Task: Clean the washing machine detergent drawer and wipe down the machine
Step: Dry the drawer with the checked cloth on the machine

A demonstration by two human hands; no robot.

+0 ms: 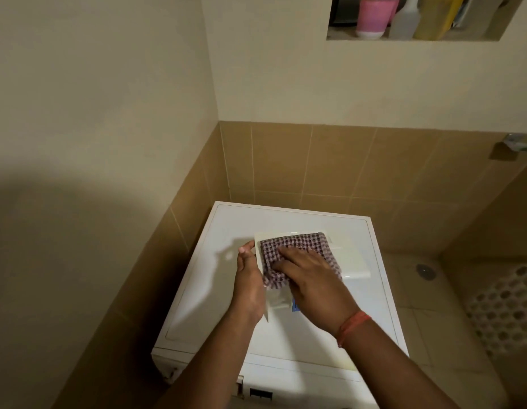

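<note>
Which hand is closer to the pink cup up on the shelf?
Right. The right hand presses the cloth almost below the pink cup; the left hand is farther left.

I see the white drawer (349, 258) above the white machine (215, 290), gripped at its left edge by my left hand (249, 278); my right hand (312, 276) presses a checked cloth (291, 246) onto it.
</note>
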